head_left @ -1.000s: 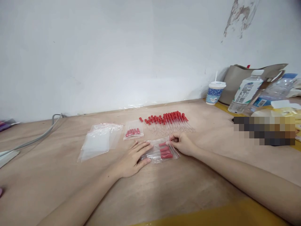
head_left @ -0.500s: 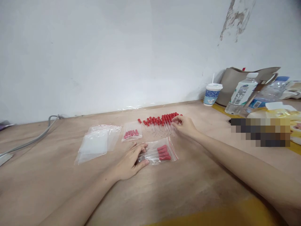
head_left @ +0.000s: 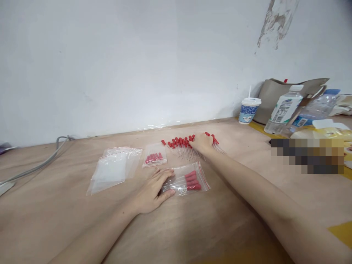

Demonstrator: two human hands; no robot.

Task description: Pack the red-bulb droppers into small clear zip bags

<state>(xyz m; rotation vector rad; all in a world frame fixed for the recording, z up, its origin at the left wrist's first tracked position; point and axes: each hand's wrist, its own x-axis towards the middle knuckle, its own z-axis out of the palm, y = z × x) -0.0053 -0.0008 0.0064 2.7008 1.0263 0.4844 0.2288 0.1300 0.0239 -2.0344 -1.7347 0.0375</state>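
Head view: our left hand (head_left: 151, 191), fingers parted, rests on a clear bag of red-bulbed droppers (head_left: 180, 180) on the brown tabletop (head_left: 154, 236); our right hand (head_left: 202, 142) bends over the loose droppers (head_left: 180, 142) beyond, its grip hidden from us. A second filled bag (head_left: 154, 150) and overlapping flat bags (head_left: 113, 169) lie farther left.

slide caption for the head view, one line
The left hand rests on a clear bag of red-topped droppers while the right hand is at the loose droppers beyond.
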